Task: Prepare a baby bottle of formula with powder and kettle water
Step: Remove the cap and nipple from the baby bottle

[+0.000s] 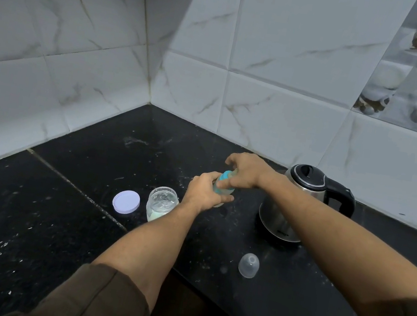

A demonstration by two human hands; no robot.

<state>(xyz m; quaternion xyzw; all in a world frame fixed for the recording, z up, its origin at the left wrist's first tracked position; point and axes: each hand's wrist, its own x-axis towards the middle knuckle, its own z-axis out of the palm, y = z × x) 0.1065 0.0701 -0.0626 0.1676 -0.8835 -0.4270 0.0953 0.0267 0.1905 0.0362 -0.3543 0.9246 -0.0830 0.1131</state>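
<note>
We find the left hand (202,191) closed round the tilted baby bottle (220,187) mid-tabletop, between powder jar (161,206) and kettle (300,201), right-hand fingers (228,181) pinching its blue collar (226,175). We judge the collar is being turned: hold the body firmly and upright.

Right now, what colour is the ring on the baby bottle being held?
Turquoise blue, the ring shows between both hands in the head view.
</note>
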